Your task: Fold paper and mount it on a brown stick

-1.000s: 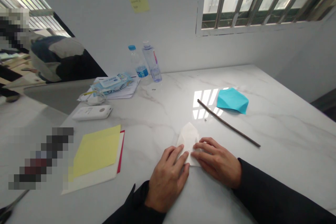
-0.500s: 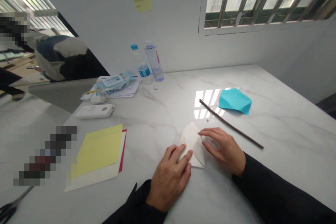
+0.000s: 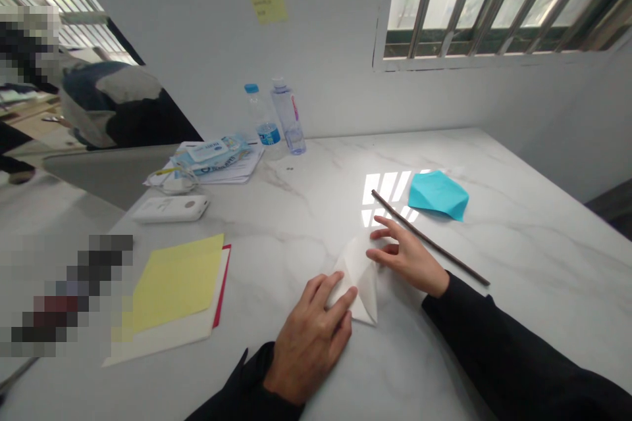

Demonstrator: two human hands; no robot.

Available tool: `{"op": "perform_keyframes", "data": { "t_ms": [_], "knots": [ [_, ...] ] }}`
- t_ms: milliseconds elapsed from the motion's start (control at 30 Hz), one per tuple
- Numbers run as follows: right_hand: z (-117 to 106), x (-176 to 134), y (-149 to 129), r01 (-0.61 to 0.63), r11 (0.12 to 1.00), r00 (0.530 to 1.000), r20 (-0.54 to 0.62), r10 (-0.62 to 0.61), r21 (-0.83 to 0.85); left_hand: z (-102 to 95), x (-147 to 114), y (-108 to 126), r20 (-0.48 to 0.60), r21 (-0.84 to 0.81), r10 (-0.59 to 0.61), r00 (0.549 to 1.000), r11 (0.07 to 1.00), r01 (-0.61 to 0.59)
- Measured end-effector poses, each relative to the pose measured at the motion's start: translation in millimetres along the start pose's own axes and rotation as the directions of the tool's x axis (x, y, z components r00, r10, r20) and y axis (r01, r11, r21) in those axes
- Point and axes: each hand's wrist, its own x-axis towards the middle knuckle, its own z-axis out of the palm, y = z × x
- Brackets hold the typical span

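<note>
Directions are taken from the folded white paper (image 3: 366, 293), which is laid on the marbled table (image 3: 543, 263) between the hands. At nine o'clock a yellow sheet (image 3: 178, 279) is stacked on a white sheet (image 3: 172, 337), with a red edge (image 3: 221, 291) exposed beneath. At ten o'clock a white rectangular device (image 3: 172, 209) is seen, and beyond it a wipes pack (image 3: 212, 152) is rested on papers (image 3: 241, 173). Two bottles, one blue-capped (image 3: 268, 135) and one clear (image 3: 289, 118), are stood at eleven. Toward half past one, a turquoise paper (image 3: 439, 194) is found; it is separated from the right hand (image 3: 407, 260) by a thin dark stick (image 3: 444, 249).

Compared with a second ago, the right hand has been shifted from the paper's lower right toward its top, and a folded flap has been uncovered there; the left hand (image 3: 311, 342) has been kept in place.

The left fingers are slightly spread and laid over the paper's left side, with nothing gripped. The right fingers are held apart, the uppermost extended toward ten o'clock; whether the paper's edge is touched cannot be told.
</note>
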Motion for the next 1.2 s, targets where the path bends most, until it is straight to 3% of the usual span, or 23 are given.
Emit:
{"op": "perform_keyframes", "data": {
  "t_ms": [100, 200, 367, 467, 600, 800, 1200],
  "knots": [
    [1, 6, 2, -0.043, 0.999, 0.999, 0.017, 0.042, 0.020, -0.6, 1, 0, 0.007, 0.003, -0.019, 1.000, 1.000, 0.019],
    [2, 12, -2, -0.027, 0.998, 0.997, 0.068, 0.031, -0.062, -1.4, 2, 0, 0.014, -0.001, -0.030, 0.999, 1.000, 0.030],
    [1, 14, -10, 0.071, 0.966, 0.989, 0.146, -0.035, -0.247, -2.2, 3, 1, 0.021, -0.009, -0.044, 0.999, 0.999, 0.044],
    [2, 8, -10, 0.148, 0.940, 0.985, 0.135, -0.111, -0.306, -2.1, 3, 2, 0.026, -0.011, -0.046, 0.999, 0.999, 0.046],
    [2, -1, -9, 0.172, 0.940, 0.984, 0.096, -0.150, -0.294, -1.2, 2, 2, 0.041, -0.015, -0.046, 0.998, 0.999, 0.046],
    [-8, -1, -8, 0.199, 0.936, 0.966, 0.219, -0.137, -0.290, -1.1, 2, 1, 0.056, -0.014, -0.045, 0.997, 0.999, 0.046],
    [-5, -9, -4, 0.234, 0.909, 0.968, 0.168, -0.185, -0.345, -0.7, 1, 1, 0.064, -0.026, -0.050, 0.997, 0.998, 0.052]
  ]
}}
